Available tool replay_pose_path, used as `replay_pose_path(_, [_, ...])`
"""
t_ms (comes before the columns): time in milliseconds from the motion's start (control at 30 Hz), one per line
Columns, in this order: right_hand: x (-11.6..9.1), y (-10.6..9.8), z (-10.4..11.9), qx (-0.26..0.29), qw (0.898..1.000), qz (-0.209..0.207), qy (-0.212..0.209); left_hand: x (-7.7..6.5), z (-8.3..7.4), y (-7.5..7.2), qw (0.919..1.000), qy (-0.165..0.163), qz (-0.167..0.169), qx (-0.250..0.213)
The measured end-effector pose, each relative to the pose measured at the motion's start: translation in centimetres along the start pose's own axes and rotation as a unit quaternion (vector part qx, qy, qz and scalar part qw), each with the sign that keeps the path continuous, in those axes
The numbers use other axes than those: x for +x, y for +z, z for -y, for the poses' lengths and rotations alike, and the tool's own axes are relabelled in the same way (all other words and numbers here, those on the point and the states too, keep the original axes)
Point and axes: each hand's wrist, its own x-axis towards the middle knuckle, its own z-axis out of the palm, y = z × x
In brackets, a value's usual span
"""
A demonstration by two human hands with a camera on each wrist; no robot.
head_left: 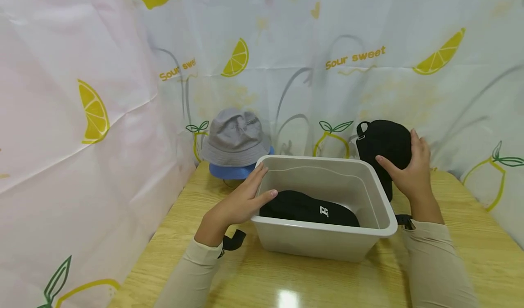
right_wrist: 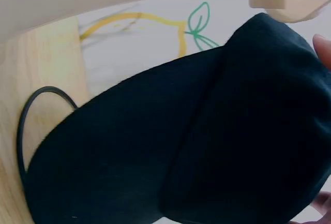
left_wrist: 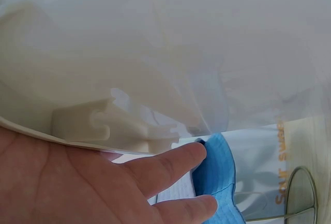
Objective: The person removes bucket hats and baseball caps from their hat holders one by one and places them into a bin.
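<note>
The head view looks forward and down over the beige plastic bin [head_left: 327,171] on the wooden bench [head_left: 286,280]. The left wrist view sits close under the bin's rim [left_wrist: 77,131]. The right wrist view presses near the black fabric cap [right_wrist: 196,146], which the head view shares [head_left: 385,144].

Grey hat [head_left: 236,136] atop blue hat [head_left: 229,171]

Bright, even light throughout, soft shadows only

In the head view a white glare patch sits on the near edge of the counter [head_left: 286,296] (light from overhead), and the curtain's [head_left: 368,71] lines bow toward the frame edges. Both wrist views are too close to focus: the bin wall [left_wrist: 103,53] is a pale blur, the black cap [right_wrist: 181,146] a near-featureless dark mass.
</note>
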Motion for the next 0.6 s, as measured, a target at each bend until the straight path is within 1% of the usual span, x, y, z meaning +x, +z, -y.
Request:
replay_pose_path(267, [0.0, 1.0, -0.6, 0.009, 1.000, -0.011, -0.015, -0.1, 0.0, 0.0, 1.0000, 0.001, -0.003, -0.004])
replay_pose_path(500, [0.0, 1.4, -1.2, 0.027, 0.999, -0.020, 0.009, -0.1, 0.0, 0.0, 1.0000, 0.002, -0.004, -0.003])
replay_pose_path(600, [0.0, 1.5, -1.6, 0.045, 0.998, -0.025, 0.024, -0.1, 0.1, 0.1, 1.0000, 0.003, -0.004, -0.002])
